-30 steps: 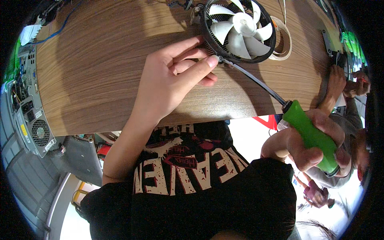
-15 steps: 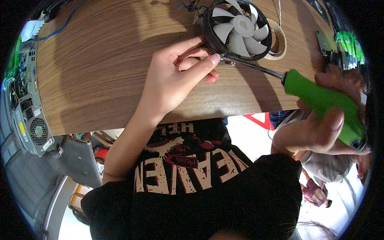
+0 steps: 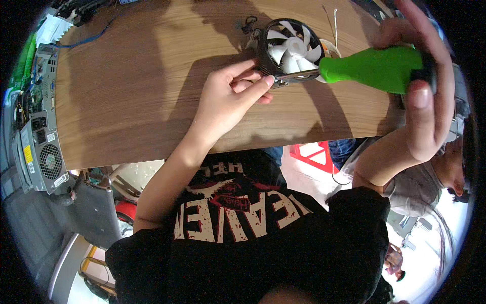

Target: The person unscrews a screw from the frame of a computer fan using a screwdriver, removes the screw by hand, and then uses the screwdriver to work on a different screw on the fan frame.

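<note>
A CPU cooler fan (image 3: 295, 48), with white blades in a round black frame over dark fins, sits on the wooden table (image 3: 121, 111) at the far middle. My left hand (image 3: 228, 96) is closed at its near left edge, thumb and fingers pinched beside the screwdriver's tip. In my right hand (image 3: 430, 111) is a screwdriver (image 3: 372, 70) with a thick green handle. Fingers and thumb grip the handle's butt end. Its dark shaft runs leftward, low across the fan's near side, to my left thumb. Whether the tip sits in a screw is too small to tell.
A grey computer case (image 3: 45, 152) stands along the table's left edge. A blue cable (image 3: 96, 38) lies at the far left, and dark wires (image 3: 248, 24) lie beside the fan. Behind the handle shows a pale ring (image 3: 331, 48). Another person (image 3: 417, 187) is at the right.
My right hand and the screwdriver handle have swung up and away from me, so the shaft lies nearer level. My left hand still pinches the cooler's edge. The whole view has shifted slightly.
</note>
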`<action>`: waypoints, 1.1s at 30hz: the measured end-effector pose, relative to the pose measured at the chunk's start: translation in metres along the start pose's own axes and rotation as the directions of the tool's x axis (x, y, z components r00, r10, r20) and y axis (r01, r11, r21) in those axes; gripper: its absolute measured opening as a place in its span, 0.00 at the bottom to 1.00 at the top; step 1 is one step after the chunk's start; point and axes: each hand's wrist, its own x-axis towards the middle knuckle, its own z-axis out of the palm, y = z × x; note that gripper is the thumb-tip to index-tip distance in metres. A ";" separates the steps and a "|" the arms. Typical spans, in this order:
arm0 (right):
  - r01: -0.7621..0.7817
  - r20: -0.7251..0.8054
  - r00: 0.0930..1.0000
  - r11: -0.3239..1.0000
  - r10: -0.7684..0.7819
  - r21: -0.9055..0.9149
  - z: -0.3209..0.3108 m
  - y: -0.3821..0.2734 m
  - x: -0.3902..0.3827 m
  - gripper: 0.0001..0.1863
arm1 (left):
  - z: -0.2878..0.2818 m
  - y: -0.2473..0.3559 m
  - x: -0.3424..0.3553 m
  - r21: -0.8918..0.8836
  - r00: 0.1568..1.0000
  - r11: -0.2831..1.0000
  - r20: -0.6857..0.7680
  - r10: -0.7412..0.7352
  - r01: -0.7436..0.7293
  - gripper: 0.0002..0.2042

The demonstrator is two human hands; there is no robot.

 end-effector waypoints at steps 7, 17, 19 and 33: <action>0.023 -0.076 0.997 0.993 -0.032 -0.113 -0.006 -0.013 -0.018 0.29 | 0.000 -0.002 -0.003 0.006 0.998 0.999 0.052 0.042 -0.042 0.17; -0.057 -0.338 0.941 0.972 -0.024 -0.226 0.024 -0.017 -0.010 0.16 | -0.002 -0.009 0.002 -0.014 0.998 1.000 0.058 0.022 -0.022 0.17; -0.006 -0.284 0.958 0.993 -0.029 -0.122 0.024 -0.017 -0.007 0.18 | -0.002 -0.008 0.001 -0.011 0.998 0.999 0.057 0.033 -0.032 0.17; -0.110 -0.034 0.993 0.993 0.112 0.043 0.013 -0.024 -0.028 0.16 | -0.004 -0.007 0.000 0.023 1.000 1.000 0.009 0.011 -0.011 0.19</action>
